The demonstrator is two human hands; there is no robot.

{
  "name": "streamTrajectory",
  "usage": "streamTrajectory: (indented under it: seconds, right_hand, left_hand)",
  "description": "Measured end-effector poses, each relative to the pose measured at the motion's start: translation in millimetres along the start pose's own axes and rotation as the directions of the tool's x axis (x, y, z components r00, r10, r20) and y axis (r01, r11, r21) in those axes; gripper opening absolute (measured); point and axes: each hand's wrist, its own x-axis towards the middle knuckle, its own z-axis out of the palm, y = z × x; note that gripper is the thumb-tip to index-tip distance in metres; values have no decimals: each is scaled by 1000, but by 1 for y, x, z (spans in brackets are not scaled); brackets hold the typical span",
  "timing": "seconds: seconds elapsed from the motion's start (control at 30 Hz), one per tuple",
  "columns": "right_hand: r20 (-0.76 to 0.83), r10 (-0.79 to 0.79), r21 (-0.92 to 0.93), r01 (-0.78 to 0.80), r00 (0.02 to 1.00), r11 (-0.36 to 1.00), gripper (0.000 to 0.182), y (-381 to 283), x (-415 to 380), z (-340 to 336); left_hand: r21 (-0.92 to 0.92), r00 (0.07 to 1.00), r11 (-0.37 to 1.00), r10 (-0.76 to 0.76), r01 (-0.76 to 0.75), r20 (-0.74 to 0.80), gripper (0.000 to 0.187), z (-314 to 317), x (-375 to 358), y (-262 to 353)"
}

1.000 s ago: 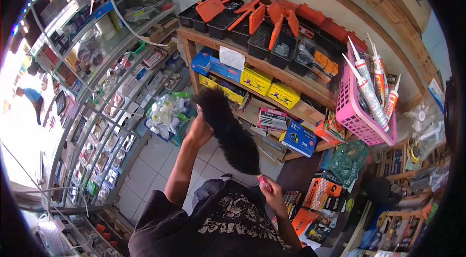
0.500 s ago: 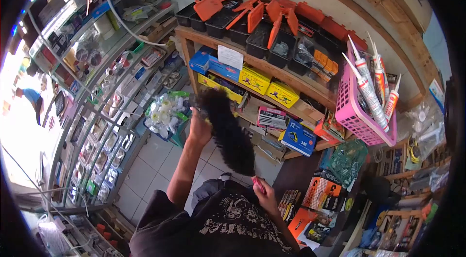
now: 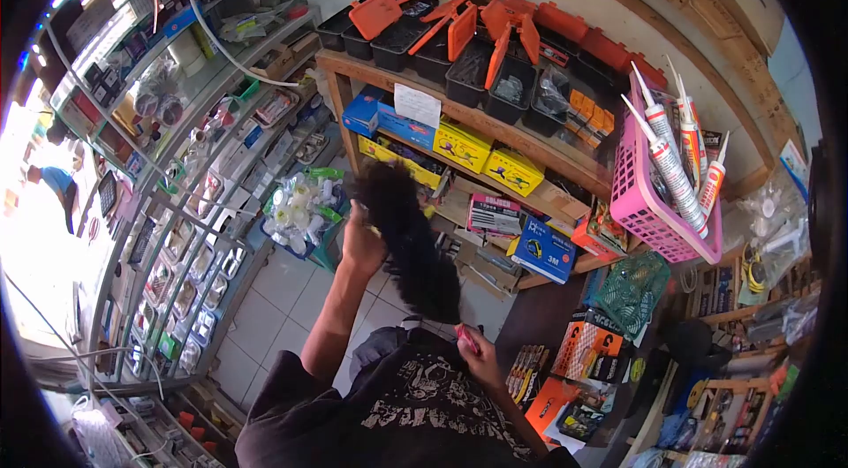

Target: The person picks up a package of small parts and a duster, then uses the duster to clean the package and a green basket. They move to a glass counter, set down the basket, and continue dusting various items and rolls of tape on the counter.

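Note:
A black, fluffy feather duster (image 3: 411, 247) slants across the middle of the view, its head pointing up and left. My right hand (image 3: 481, 358) is closed around its pinkish-red handle (image 3: 468, 340), in front of my chest. Against the left side of the feathers is my left hand (image 3: 360, 243), thumb upward and fingers curled in toward the duster; the feathers partly hide those fingers. Behind the duster stands a wooden shelf (image 3: 371, 71) with yellow boxes (image 3: 462, 144) and a blue 3M box (image 3: 542, 249).
Black bins (image 3: 470, 78) with orange lids line the shelf top. A pink basket (image 3: 658, 212) of sealant tubes juts out at right. A tub of plastic-wrapped items (image 3: 305, 207) stands on the tiled floor (image 3: 274, 287). Glass display shelving (image 3: 190, 238) curves along the left.
My left hand has shifted slightly downward beside the feathers. The duster's position is almost the same, and my right hand stays on its handle.

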Motion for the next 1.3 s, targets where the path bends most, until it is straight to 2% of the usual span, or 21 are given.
streamTrajectory:
  seconds: [0.07,0.13,0.23,0.27,0.3,0.37,0.43,0.5,0.57,0.63,0.77,0.87,0.9,0.93,0.97,1.0,1.03,1.07,1.17,1.23,1.3]
  right_hand:
    - [-16,56,0,-56,998,998,32,-8,4,1]
    - [-52,117,1,-117,992,993,33,-23,16,1]
    - [-25,232,107,-228,972,968,33,-47,40,-4]
    - [-30,191,66,-188,981,980,33,-57,41,-5]
    - [-27,147,23,-147,989,989,33,-62,42,-5]
    - [-3,103,3,-103,995,995,33,-55,32,-11]
    - [36,57,-23,-56,998,998,33,-43,22,-16]
    - [36,182,53,-183,983,982,34,-36,14,-17]
    - [53,148,122,-154,988,981,32,-34,24,-12]
    - [47,112,189,-119,993,975,31,-36,35,-12]
    - [133,214,294,-245,968,924,29,-53,49,-17]
    - [168,197,311,-242,966,919,27,-37,34,-21]
    - [133,138,250,-168,981,954,26,-30,28,-23]
    - [102,75,187,-93,992,978,26,-24,24,-25]
    - [115,75,187,-96,990,978,26,-24,22,-26]
    - [50,87,208,-95,995,973,25,-25,20,-26]
    - [-21,100,231,-93,995,968,25,-25,18,-26]
    - [10,45,241,-46,999,970,23,-22,23,-28]
    - [15,54,375,-55,998,925,28,-40,45,-18]
    - [-32,50,340,-36,998,940,33,-20,59,-11]
    - [-175,-90,144,116,980,983,44,5,74,-2]
  left_hand:
    - [130,993,988,-67,79,-92,44,-14,-5,-7]
    - [619,990,781,-138,83,41,67,-60,-8,-43]
    - [738,975,672,-196,54,107,67,-56,-14,-67]
    - [533,950,795,-307,291,-60,67,-44,-14,-57]
    - [536,948,792,-313,294,-58,67,-40,-9,-45]
    - [244,985,958,-124,150,-116,60,-36,0,-20]
    - [273,995,957,-92,97,-33,56,-31,4,6]
    - [301,997,952,-68,53,41,52,-36,1,10]
    - [330,974,918,-226,222,-24,44,-62,-5,-5]
    - [348,953,906,-290,242,92,41,-106,-16,-29]
    - [289,950,910,-311,298,0,49,-58,-8,-32]
    - [156,963,965,-233,212,137,47,-35,-5,8]
    - [624,990,779,-38,-56,136,49,-43,-3,15]
    - [910,966,327,132,-256,224,51,-50,-2,19]
    - [911,965,325,144,-255,219,51,-50,-3,22]
    - [598,982,799,-61,-61,181,55,-51,-4,25]
    - [102,933,967,-251,232,258,59,-51,-6,25]
    - [232,985,957,-169,175,-44,62,-41,-10,13]
    - [420,961,872,-171,251,-218,63,-41,-16,-15]
    - [432,963,861,-257,268,-87,62,-46,-16,-34]
    - [413,945,850,-306,327,-118,61,-64,-12,-54]
